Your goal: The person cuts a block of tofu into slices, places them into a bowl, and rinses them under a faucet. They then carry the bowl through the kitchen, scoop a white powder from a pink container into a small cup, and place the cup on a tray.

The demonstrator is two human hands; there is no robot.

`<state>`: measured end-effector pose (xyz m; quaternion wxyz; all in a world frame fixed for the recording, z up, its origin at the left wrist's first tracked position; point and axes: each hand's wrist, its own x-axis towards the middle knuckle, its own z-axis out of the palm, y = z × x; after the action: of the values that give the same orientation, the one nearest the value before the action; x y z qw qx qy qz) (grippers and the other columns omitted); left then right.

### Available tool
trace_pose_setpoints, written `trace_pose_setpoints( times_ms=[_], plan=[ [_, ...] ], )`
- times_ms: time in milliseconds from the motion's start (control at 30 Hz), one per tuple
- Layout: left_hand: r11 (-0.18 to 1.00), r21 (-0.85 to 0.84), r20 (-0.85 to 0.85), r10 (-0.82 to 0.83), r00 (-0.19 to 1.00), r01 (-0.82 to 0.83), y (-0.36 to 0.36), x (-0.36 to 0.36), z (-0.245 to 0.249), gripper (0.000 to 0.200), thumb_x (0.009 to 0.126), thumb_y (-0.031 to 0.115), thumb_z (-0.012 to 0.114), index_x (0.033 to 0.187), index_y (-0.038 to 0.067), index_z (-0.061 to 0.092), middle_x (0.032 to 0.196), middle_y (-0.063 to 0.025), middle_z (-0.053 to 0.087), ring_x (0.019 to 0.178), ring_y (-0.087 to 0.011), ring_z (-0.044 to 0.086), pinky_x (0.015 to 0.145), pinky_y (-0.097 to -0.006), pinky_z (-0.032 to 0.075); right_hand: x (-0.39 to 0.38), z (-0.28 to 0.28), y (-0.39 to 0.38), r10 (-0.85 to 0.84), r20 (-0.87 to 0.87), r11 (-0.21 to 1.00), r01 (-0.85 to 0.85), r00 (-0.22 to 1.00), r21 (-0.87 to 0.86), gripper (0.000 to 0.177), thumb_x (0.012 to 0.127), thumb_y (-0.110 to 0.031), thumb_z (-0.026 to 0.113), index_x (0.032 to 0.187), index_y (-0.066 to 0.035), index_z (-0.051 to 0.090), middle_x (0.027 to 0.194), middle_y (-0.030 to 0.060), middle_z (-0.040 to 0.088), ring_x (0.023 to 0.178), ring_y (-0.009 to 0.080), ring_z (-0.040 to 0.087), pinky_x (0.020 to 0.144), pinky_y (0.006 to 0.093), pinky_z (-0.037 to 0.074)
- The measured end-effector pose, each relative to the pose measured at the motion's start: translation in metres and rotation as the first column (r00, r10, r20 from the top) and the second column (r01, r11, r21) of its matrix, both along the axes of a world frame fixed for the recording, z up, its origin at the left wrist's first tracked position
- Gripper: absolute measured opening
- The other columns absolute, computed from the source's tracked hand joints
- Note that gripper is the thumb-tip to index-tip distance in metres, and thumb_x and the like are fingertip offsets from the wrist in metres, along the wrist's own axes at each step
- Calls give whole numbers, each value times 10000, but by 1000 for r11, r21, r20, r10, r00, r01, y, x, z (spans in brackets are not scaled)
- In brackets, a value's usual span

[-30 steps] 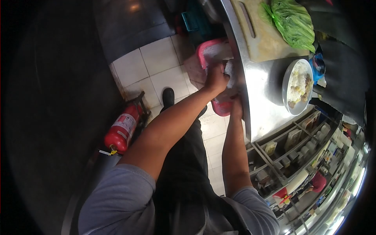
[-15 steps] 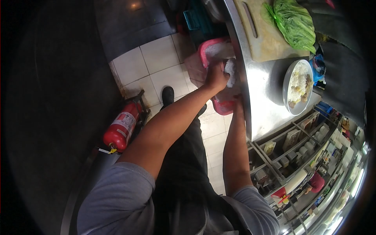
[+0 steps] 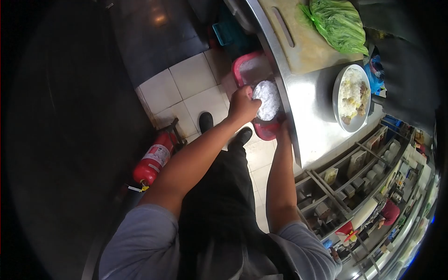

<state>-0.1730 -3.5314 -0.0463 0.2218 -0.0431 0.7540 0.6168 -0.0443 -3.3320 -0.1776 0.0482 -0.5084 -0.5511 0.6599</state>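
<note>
My left hand is closed on the near rim of a round bowl heaped with a white, grainy substance. The bowl is over a red plastic tub standing below the counter's edge, and more pale stuff shows inside the tub. At the tub's near end, my right hand grips its rim; the fingers are partly hidden by the counter edge.
To the right runs a steel counter with a cutting board, bagged leafy greens and a plate of rice and meat. A fire extinguisher stands at the left. A teal crate sits beyond the tub.
My left hand has brought the bowl up and toward me, turning it so its white heap now faces the camera. My right hand stays at the tub's rim. The view has shifted slightly.
</note>
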Motion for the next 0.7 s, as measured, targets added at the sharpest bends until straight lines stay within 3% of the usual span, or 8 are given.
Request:
trace_pose_setpoints(
  times_ms=[167,267,300,333,367,433,633,700],
  plan=[
    [999,39,71,21,997,-24,-25,12,25,197,719,13,588,723,58,396,571,-50,459,394,-165,546,329,-308,414,0,17,-13,-47,-13,999,47,999,9,411,994,-301,314,1174,-35,570,1186,134,573,1066,256,536,945,347,412],
    [995,97,164,16,986,-33,-38,15,42,207,718,-5,583,711,60,386,582,-43,459,398,-153,539,330,-297,413,4,33,-20,83,3,995,-83,997,55,486,1011,-345,266,1307,-34,494,1302,129,524,1158,257,508,1007,340,380],
    [997,74,145,17,989,-28,-41,16,44,213,717,-16,580,703,62,383,585,-35,454,401,-142,536,328,-291,409,4,34,-19,269,122,907,-294,955,303,457,998,-320,339,1308,-19,487,1298,171,523,1151,280,522,991,351,393],
    [997,74,139,14,990,-25,-45,16,41,213,717,-16,580,703,62,383,585,-35,454,401,-142,536,328,-291,409,6,34,-18,400,280,715,-488,873,501,441,986,-295,411,1310,-4,481,1295,212,522,1143,304,536,975,362,406],
    [999,52,100,-13,995,8,-50,16,37,212,718,-17,581,704,60,384,584,-33,451,401,-139,532,330,-291,411,4,45,-21,396,276,716,-483,876,504,441,986,-295,411,1310,-4,481,1295,212,522,1143,304,536,975,362,406],
    [998,11,45,-60,997,60,-56,15,33,210,719,-18,582,708,60,388,583,-30,450,402,-127,513,335,-287,404,0,74,-30,525,524,441,-741,671,507,598,1007,-425,246,1339,35,435,1377,215,449,1287,316,417,1068,377,310],
    [990,12,-2,-140,990,140,-50,9,21,213,717,-17,588,706,59,389,593,-20,443,424,-95,477,337,-276,363,-26,157,-83,549,221,577,-557,806,597,524,966,-315,393,1343,48,420,1358,279,434,1282,412,398,1093,413,270],
    [984,-33,-38,-176,984,175,-47,6,15,194,719,-6,595,719,54,410,598,-14,446,464,-94,483,379,-282,387,-28,173,-97,620,157,490,-535,769,688,534,949,-301,429,1355,44,403,1388,264,405,1311,408,359,1102,440,247]
  ],
)
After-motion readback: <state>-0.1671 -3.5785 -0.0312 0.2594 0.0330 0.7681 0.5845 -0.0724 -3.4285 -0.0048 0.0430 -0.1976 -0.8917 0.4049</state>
